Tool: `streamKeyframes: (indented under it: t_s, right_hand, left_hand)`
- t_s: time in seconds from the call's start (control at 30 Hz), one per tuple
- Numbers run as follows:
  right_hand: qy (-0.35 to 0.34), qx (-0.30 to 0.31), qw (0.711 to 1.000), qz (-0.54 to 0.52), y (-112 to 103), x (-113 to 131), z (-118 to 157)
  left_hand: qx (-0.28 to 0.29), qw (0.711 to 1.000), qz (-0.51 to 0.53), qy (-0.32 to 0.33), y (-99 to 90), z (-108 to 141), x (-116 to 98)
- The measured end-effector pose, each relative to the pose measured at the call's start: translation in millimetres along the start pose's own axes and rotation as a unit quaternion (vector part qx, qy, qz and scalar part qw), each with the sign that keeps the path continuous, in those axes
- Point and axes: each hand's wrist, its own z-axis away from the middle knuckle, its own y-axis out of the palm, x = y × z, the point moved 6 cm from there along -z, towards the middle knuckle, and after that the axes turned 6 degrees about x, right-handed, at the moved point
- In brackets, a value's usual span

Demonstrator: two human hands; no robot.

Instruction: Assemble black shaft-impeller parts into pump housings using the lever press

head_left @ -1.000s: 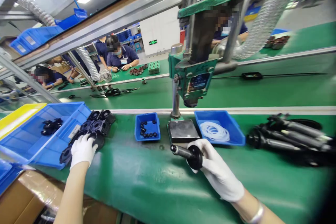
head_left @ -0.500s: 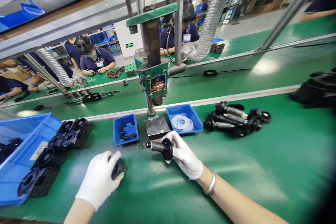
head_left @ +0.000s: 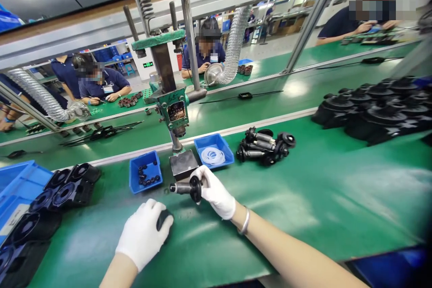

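My left hand [head_left: 145, 231], in a white glove, is closed around a black part [head_left: 163, 219] over the green bench; the fingers cover much of it. To its right, my gloved right hand [head_left: 212, 191] grips a shaft with a black disc [head_left: 195, 189]; its grey shaft points left, just in front of the press's metal block [head_left: 184, 164]. A blue tray [head_left: 132, 174] of small black parts lies left of the block. White rings [head_left: 213, 156] lie in another blue tray [head_left: 230, 158] right of it.
A green hand press [head_left: 173, 108] rises behind the block. Similar shaft parts [head_left: 265, 146] are piled right of the trays. Black housings [head_left: 64, 193] and a blue bin [head_left: 20, 180] stand left, more black parts [head_left: 378, 108] at the far right. People [head_left: 101, 83] sit across the bench.
The view has turned to the right, bringing in the rows of black parts and another person. The black part in my left hand is now more covered by the fingers. My right hand still holds the shaft.
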Motion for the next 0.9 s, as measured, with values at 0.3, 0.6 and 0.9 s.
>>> streamKeyframes:
  t_s: [0.3,0.6,0.9]
  right_hand:
    - [0.021,0.009,0.995,-0.101,21,20,5]
    - [0.016,0.008,1.000,-0.024,36,35,25]
    - [-0.026,0.001,0.969,0.244,45,29,46]
  left_hand:
    - [-0.237,0.744,0.623,-0.048,14.9,29,48]
    - [-0.241,0.624,0.742,-0.047,23.0,21,30]
    - [-0.325,0.732,0.591,0.093,-1.3,32,17]
